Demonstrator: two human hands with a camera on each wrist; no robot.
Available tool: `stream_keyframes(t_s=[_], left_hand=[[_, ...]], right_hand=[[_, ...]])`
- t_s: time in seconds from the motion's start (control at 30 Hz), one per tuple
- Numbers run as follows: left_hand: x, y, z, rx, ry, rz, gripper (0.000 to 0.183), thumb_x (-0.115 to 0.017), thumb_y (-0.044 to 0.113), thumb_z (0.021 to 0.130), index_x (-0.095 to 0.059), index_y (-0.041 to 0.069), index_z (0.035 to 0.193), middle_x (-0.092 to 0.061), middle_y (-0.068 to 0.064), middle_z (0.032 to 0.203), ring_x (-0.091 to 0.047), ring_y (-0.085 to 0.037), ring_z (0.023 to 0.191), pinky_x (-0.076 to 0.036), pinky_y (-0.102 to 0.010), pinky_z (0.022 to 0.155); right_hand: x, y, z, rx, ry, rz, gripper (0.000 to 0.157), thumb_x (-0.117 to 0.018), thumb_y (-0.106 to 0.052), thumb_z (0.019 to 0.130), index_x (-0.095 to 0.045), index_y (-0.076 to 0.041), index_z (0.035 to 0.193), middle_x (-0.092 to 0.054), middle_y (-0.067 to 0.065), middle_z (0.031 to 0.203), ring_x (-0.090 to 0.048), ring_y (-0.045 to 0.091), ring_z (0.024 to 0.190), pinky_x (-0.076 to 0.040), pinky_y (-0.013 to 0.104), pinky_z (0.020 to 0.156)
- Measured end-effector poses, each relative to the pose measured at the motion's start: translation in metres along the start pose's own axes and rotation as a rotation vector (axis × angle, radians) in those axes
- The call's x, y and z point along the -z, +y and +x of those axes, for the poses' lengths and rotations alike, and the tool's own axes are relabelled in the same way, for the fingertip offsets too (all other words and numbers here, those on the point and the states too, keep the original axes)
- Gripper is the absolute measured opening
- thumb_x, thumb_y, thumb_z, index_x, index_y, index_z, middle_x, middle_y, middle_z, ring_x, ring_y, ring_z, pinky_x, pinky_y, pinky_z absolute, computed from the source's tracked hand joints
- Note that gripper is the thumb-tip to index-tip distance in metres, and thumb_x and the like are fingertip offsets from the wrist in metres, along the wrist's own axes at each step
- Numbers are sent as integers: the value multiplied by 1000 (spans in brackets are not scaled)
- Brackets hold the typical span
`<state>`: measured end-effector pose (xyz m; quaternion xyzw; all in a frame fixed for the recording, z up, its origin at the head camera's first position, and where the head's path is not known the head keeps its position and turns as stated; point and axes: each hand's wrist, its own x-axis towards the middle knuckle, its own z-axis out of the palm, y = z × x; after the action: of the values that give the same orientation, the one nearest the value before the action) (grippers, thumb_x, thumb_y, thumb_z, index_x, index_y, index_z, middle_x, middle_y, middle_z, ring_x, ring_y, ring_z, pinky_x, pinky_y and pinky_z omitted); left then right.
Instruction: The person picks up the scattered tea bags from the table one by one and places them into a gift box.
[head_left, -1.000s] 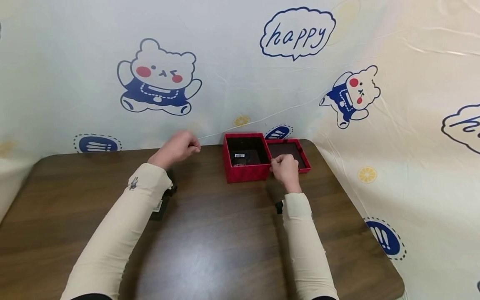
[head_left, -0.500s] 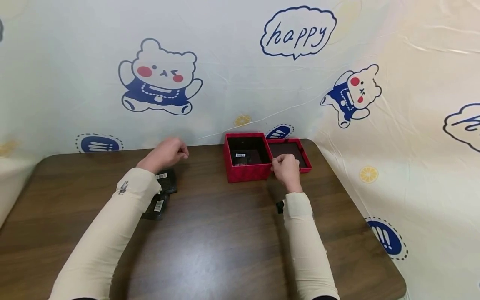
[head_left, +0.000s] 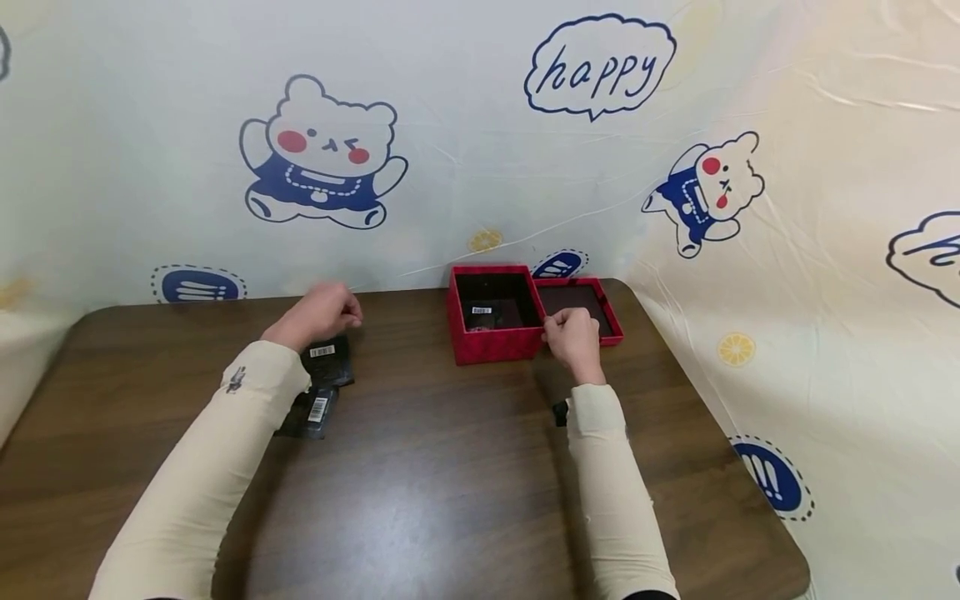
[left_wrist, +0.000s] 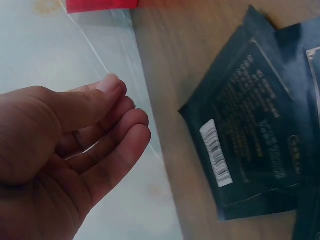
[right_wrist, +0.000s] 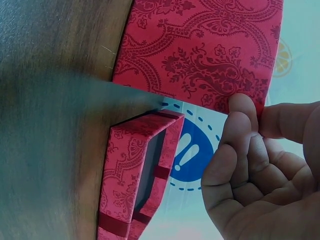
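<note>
In the head view, my left hand (head_left: 321, 312) hovers over the table's back left, above dark sachets (head_left: 330, 362) with white barcode labels. The left wrist view shows its fingers (left_wrist: 132, 135) loosely bent, thumb near the index finger, nothing between them; a sachet (left_wrist: 245, 130) lies to one side, apart from the hand. My right hand (head_left: 574, 340) pinches the near right corner of the open red patterned box (head_left: 491, 346) between thumb and fingers (right_wrist: 242, 107). Inside the box, a dark item with a barcode label (head_left: 481, 311) is visible.
The red box lid (head_left: 613, 325) lies inside-up to the right of the box, close to the right hand. Brown wooden table (head_left: 420, 483) extends toward the front. A printed cloth backdrop (head_left: 465, 142) rises right behind the table's back edge.
My left hand has moved left and slightly down, away from the box and toward the sachets, uncovering more of them. My right hand has stayed at the box corner.
</note>
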<state>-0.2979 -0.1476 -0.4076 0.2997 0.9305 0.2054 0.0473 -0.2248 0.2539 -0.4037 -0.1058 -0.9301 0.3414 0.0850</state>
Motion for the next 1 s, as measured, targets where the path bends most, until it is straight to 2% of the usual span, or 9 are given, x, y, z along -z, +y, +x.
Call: stream_keyframes(t_s=[0.2,0.4,0.6,0.7,0.8,1.0], left_hand=[[-1,-7,-6,27,-21,-41,5,-72,-1,89,-75,-2,85,-69,-8,80,-57,-23,69,-53,-43,68],[-6,-12,-6,31,-57,-15,9,-73,-1,88,-74,0,79,-66,-5,73,-55,-21,66,-50,-40,64],[-7,-15,-7,81,-99,-2,6,-73,-2,88,-76,0,83,-69,-6,78,-57,-22,69,-53,-42,67],[-9,-17,-7,83,-99,-3,6,-72,-2,89,-77,-1,86,-71,-8,81,-59,-22,72,-55,-45,71],[-11,-21,-7,87,-111,-9,7,-72,-1,89,-78,0,86,-71,-8,81,-58,-22,71,-54,-44,70],[-13,-24,-5,136,-150,-8,8,-72,-1,90,-79,3,87,-70,-7,83,-57,-24,73,-53,-43,71]], right_hand=[[4,2,3,-31,-45,13,35,-62,-25,100,-78,-4,78,-73,7,75,-62,25,82,-49,36,60],[6,5,3,-100,-79,70,32,-65,-26,100,-78,-4,82,-74,10,78,-71,26,77,-52,36,68],[3,6,3,-127,-78,82,32,-65,-28,100,-79,-5,82,-73,6,74,-73,29,80,-53,36,71],[3,6,2,-131,-69,83,32,-65,-28,100,-79,-5,81,-73,7,75,-73,29,80,-53,37,71],[3,6,3,-123,-64,83,31,-65,-27,100,-79,-5,82,-73,7,74,-73,26,77,-53,35,68],[3,4,1,-122,-74,99,32,-64,-26,100,-79,-4,82,-74,13,81,-72,28,78,-52,32,61]])
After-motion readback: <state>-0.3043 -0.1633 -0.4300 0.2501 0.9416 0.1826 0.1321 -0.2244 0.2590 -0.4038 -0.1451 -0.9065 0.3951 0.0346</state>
